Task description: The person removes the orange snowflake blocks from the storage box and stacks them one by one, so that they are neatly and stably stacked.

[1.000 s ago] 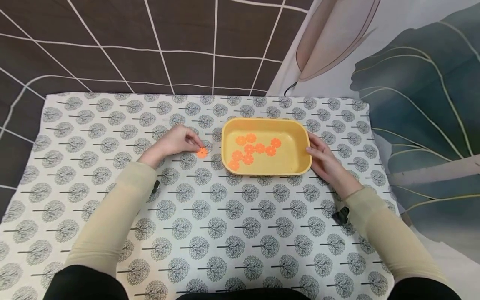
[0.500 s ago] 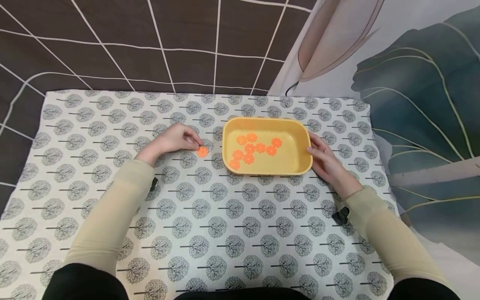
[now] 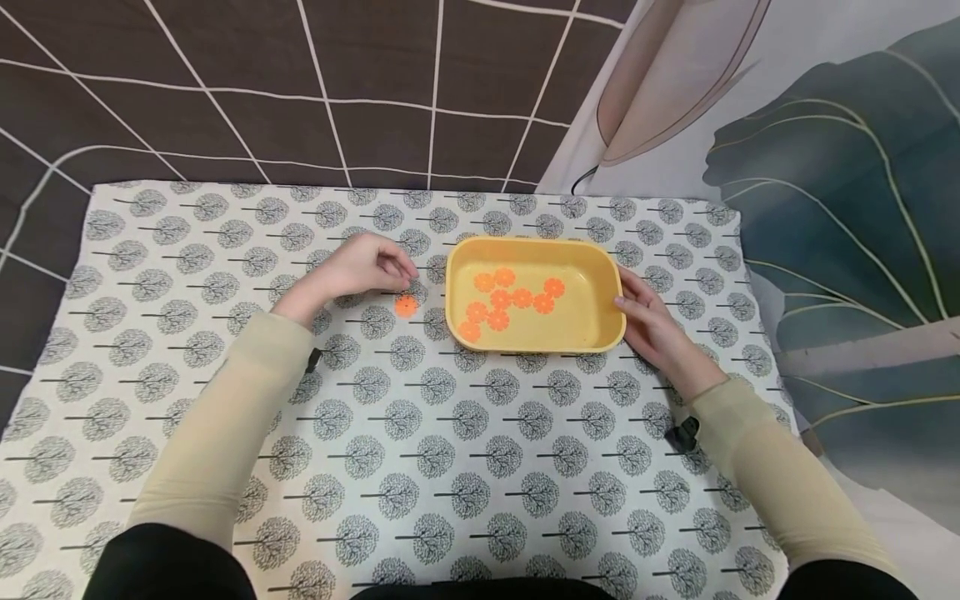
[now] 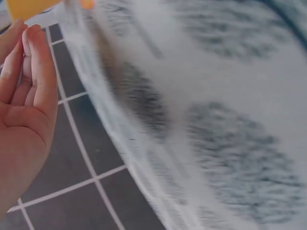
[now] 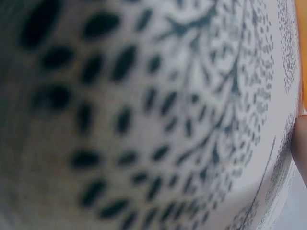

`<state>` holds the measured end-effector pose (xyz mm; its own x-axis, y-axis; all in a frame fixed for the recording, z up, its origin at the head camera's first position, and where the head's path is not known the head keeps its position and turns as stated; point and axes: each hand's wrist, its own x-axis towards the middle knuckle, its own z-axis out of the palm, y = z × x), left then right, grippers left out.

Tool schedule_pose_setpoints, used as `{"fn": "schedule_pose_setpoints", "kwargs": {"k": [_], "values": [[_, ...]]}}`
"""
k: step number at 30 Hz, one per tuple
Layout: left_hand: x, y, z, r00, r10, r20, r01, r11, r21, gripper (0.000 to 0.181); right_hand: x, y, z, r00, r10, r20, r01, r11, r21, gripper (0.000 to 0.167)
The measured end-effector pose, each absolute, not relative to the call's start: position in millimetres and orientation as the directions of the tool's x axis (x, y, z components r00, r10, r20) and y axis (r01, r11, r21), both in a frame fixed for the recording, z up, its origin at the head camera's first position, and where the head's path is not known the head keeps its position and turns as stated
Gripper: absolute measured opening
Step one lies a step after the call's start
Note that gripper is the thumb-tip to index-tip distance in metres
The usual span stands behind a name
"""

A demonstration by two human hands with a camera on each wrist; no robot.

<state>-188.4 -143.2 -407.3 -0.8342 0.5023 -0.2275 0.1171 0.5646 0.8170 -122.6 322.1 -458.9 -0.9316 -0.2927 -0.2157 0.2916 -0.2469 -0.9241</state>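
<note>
A single orange flower-shaped piece (image 3: 407, 306) lies flat on the patterned cloth. Just above and to its left is my left hand (image 3: 358, 267), fingers loosely bent and holding nothing; the left wrist view also shows this hand (image 4: 26, 105) with no object in it. Several similar orange pieces (image 3: 498, 298) lie inside a yellow tub (image 3: 581, 312), mostly toward its left side. My right hand (image 3: 658, 327) grips the tub's right end, thumb at the rim and fingers along the outer wall. Only a bit of that hand (image 5: 301, 143) shows in the right wrist view.
A white cloth (image 3: 435, 467) printed with grey trees covers the table. Behind it hangs a dark fabric (image 3: 375, 137) with white grid lines, and a leaf-patterned curtain (image 3: 847, 217) stands at the right.
My left hand has let go of the orange piece and risen slightly away from it, its fingers loosening. The piece stays on the cloth; my right hand and the tub look nearly unchanged.
</note>
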Motion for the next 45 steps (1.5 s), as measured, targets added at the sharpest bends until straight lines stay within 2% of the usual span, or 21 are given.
{"fn": "schedule_pose_setpoints", "kwargs": {"k": [5, 11, 17, 22, 36, 45], "values": [[-191, -128, -391, -0.818, 0.540, -0.199, 0.153, 0.537, 0.829, 0.021, -122, 323, -459, -0.931, -0.293, -0.217, 0.294, -0.253, -0.922, 0.065], [-197, -107, -374, -0.765, 0.617, -0.187, 0.209, 0.512, 0.833, 0.023, -122, 324, -459, -0.934, -0.292, -0.207, 0.285, -0.256, -0.924, 0.066], [-205, -84, -361, -0.664, 0.728, -0.169, 0.321, 0.482, 0.816, 0.022, -122, 324, -460, -0.934, -0.302, -0.189, 0.276, -0.278, -0.920, 0.062], [-211, -67, -358, -0.570, 0.801, -0.184, 0.363, 0.446, 0.818, 0.021, -121, 325, -459, -0.932, -0.313, -0.182, 0.275, -0.286, -0.918, 0.061], [-213, -32, -373, -0.379, 0.850, -0.365, 0.360, 0.499, 0.788, 0.031, -121, 323, -459, -0.931, -0.309, -0.195, 0.287, -0.285, -0.915, 0.058], [-209, -22, -376, -0.317, 0.810, -0.493, 0.391, 0.586, 0.710, 0.032, -122, 322, -458, -0.932, -0.301, -0.204, 0.287, -0.267, -0.920, 0.057]]}}
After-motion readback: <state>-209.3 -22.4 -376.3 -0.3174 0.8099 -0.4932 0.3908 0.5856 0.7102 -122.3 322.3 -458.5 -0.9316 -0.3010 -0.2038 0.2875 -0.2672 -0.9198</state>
